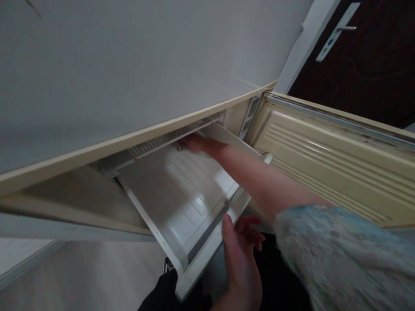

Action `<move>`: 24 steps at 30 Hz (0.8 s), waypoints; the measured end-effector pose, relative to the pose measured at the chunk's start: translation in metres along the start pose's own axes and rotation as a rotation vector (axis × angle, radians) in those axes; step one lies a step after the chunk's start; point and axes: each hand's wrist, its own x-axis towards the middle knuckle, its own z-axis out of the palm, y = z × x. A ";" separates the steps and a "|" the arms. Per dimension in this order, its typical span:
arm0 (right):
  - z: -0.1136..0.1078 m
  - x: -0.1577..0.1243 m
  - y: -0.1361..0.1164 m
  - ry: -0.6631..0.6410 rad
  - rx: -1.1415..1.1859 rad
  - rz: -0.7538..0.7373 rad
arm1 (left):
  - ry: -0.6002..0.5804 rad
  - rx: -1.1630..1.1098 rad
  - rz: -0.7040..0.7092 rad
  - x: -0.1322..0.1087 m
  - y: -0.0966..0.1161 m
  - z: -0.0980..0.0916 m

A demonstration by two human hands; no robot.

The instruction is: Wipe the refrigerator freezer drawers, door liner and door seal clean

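A white plastic drawer [181, 194] is pulled part way out of an open cream fridge. My left hand [241, 259] grips its front rim, thumb on top and fingers curled underneath. My right arm, in a fuzzy blue sleeve, reaches across the drawer to the back. My right hand [192, 142] rests there against a slotted vent strip [158, 140]. Its fingers are dim and partly hidden, so I cannot tell whether they hold anything. The drawer's inside looks bare.
The fridge door [330, 160] stands open on the right, its ribbed cream lining facing me. Above the drawer hangs the fridge's white upper front [129, 65]. A dark door with a metal handle [339, 30] is at the top right. Pale floor lies at the lower left.
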 end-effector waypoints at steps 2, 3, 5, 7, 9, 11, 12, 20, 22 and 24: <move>0.005 -0.003 0.008 -0.078 -0.082 -0.028 | -0.010 0.021 -0.003 -0.001 0.000 -0.001; 0.005 -0.010 0.011 -0.110 -0.095 -0.056 | -0.016 0.042 0.005 -0.001 0.001 -0.002; 0.001 -0.032 0.013 -0.209 -0.135 -0.119 | -0.015 0.094 0.026 -0.002 0.001 -0.003; -0.003 -0.063 0.011 -0.389 -0.171 -0.174 | -0.008 0.123 0.027 -0.002 0.001 -0.004; -0.007 -0.100 0.006 -0.627 -0.197 -0.189 | 0.000 0.132 0.025 -0.002 0.001 -0.004; -0.010 -0.133 0.002 -0.809 -0.200 -0.157 | 0.011 0.131 0.024 -0.001 0.001 -0.002; -0.012 -0.145 0.000 -0.860 -0.205 -0.136 | 0.019 0.126 0.027 -0.001 0.001 -0.002; -0.040 -0.088 -0.034 -0.296 -0.150 -0.202 | 0.053 0.113 0.023 0.000 -0.002 0.002; -0.029 -0.055 -0.045 -0.157 -0.050 -0.175 | 0.043 0.087 0.049 0.002 -0.003 0.001; -0.011 -0.028 -0.054 -0.086 0.040 -0.094 | 0.034 0.061 0.056 0.005 -0.004 0.000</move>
